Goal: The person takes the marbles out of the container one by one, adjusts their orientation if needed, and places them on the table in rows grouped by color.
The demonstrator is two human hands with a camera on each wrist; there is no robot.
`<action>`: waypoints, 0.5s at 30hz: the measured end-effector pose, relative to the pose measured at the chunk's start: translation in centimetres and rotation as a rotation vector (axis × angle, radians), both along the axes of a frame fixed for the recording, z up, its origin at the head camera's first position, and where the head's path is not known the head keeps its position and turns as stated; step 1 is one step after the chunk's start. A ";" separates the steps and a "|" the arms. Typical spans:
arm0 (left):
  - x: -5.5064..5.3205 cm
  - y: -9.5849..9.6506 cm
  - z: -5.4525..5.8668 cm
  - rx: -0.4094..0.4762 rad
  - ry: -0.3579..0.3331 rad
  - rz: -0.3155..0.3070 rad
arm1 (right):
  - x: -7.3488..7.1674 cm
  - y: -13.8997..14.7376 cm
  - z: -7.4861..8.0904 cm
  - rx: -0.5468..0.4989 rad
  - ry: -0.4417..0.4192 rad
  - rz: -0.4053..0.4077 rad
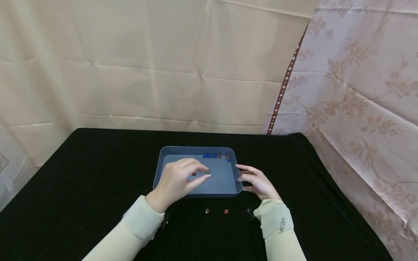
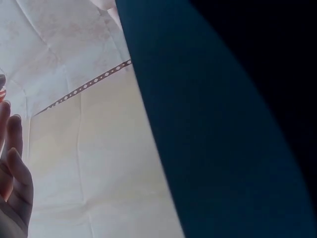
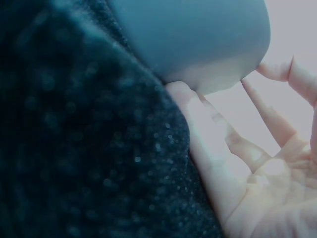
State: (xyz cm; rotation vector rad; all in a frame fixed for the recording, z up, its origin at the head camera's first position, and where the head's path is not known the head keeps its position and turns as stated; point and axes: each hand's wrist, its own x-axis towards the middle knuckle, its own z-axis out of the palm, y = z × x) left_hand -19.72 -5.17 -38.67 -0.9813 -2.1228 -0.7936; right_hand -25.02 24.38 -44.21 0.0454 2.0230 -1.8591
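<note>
Over the blue-grey tray (image 1: 196,191), my left hand (image 1: 177,177) pinches a small dark, shiny marble (image 1: 207,172) between thumb and fingertips. The left wrist view catches this marble (image 2: 2,93) at its left edge, with an orange and white streak, above the fingers (image 2: 19,173). At the tray's right side is my right hand (image 1: 259,182), its fingers spread and their tips touching the wall. From the right wrist, these fingertips lie against the tray's outer corner (image 3: 213,44). Several blue marbles (image 1: 210,156) and an orange-brown marble (image 1: 219,156) line the far inner wall.
Another orange-brown marble (image 1: 227,156) and a blue marble (image 1: 229,160) are in the tray's far right corner. On the black cloth (image 1: 98,181) in front lie a brownish clear marble (image 1: 207,210) and an orange marble (image 1: 226,211). Curtains (image 1: 163,72) hang behind.
</note>
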 end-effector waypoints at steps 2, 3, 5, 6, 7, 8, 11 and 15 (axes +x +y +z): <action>0.1 -0.1 -0.2 0.003 -0.005 -0.010 | 0.0 0.0 0.0 -0.003 0.000 -0.001; 0.2 -0.2 -0.3 0.003 -0.005 -0.012 | 0.0 0.0 0.0 -0.003 0.000 0.000; 0.3 -0.3 -0.5 0.004 -0.007 -0.018 | 0.0 0.0 0.0 -0.004 0.001 0.000; 0.4 -0.3 -0.6 0.005 -0.009 -0.020 | 0.0 0.0 0.0 -0.004 0.001 0.000; 0.5 -0.4 -0.7 0.003 -0.010 -0.021 | 0.0 0.0 0.0 -0.004 0.001 0.000; 0.5 -0.4 -0.8 0.003 -0.007 -0.023 | 0.0 0.0 0.0 -0.002 0.001 -0.003; 0.8 -0.6 -0.9 -0.006 -0.005 -0.024 | 0.0 0.0 0.0 0.000 -0.001 -0.006; 1.1 -0.8 -1.3 -0.017 0.002 -0.035 | 0.0 -0.1 -0.1 0.000 -0.007 -0.013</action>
